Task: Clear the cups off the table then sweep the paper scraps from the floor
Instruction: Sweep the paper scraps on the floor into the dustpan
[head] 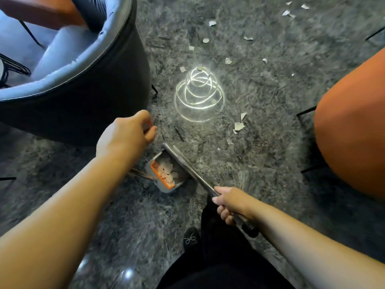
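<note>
My left hand (127, 134) grips the top of the dustpan's upright handle, beside the dark armchair. Below it the grey dustpan (166, 174) with an orange comb edge sits on the floor and holds several white paper scraps. My right hand (231, 203) grips the metal broom handle (187, 165), which runs up and left across the dustpan; the broom head is not clearly visible. White paper scraps (238, 126) lie scattered on the grey marbled floor ahead, with more further away at the scraps near the top right (286, 13).
A dark round armchair (100, 84) with a grey seat stands at the left, close to my left hand. An orange chair (354, 132) on black legs fills the right edge. A bright spiral light reflection (199, 94) lies on the floor. My black shoe (190, 238) is below.
</note>
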`<action>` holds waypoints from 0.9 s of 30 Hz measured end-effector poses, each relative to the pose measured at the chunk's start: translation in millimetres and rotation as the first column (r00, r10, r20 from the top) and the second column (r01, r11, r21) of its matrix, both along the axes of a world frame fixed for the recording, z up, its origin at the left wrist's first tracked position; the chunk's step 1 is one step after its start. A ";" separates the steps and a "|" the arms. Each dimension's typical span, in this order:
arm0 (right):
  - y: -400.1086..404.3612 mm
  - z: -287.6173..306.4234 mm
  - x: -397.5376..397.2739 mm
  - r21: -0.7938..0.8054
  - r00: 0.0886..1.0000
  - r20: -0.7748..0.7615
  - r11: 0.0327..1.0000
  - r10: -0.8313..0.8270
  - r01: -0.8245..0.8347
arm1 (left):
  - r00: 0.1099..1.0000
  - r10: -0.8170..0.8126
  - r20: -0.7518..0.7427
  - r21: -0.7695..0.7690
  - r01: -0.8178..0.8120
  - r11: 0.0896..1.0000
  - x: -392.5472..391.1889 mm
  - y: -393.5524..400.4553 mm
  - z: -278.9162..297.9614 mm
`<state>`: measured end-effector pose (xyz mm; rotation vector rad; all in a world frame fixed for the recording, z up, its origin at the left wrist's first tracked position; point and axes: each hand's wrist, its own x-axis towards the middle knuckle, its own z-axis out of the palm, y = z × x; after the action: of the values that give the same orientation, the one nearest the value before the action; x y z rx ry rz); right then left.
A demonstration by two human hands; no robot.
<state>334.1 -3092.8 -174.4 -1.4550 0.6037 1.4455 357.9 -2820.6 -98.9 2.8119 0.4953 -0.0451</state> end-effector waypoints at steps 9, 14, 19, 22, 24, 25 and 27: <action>-32.4 8.3 3.4 -0.063 0.965 0.126 0.969 -0.229 0.238 | 0.998 -0.042 0.052 -0.085 0.047 0.995 -0.3 -25.7 23.5; -67.1 -1.6 44.8 -0.095 0.934 0.166 0.938 -0.316 0.334 | 0.992 -0.112 0.067 -0.086 0.117 0.989 39.0 -59.5 22.8; -109.1 -13.1 107.1 -0.110 0.913 0.182 0.915 -0.365 0.388 | 0.982 -0.173 0.081 -0.080 0.179 0.981 103.3 -95.6 17.4; -137.5 -20.1 147.9 -0.137 0.911 0.177 0.907 -0.373 0.398 | 0.982 -0.183 0.052 -0.080 0.186 0.979 148.0 -121.2 14.7; -155.8 -23.4 173.6 -0.150 0.912 0.178 0.906 -0.370 0.396 | 0.978 -0.206 0.043 -0.078 0.209 0.975 175.5 -137.7 12.5; -163.7 -25.1 185.9 -0.154 0.913 0.179 0.906 -0.367 0.394 | 0.976 -0.213 0.038 -0.084 0.215 0.973 188.1 -144.7 11.8; -177.5 -29.1 210.8 -0.161 0.914 0.184 0.906 -0.362 0.391 | 0.976 -0.218 0.027 -0.098 0.220 0.971 212.4 -156.1 9.7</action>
<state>544.9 -3270.3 -203.5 -1.4826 0.8978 0.9847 570.3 -2976.7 -89.2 2.7526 0.1713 -0.0906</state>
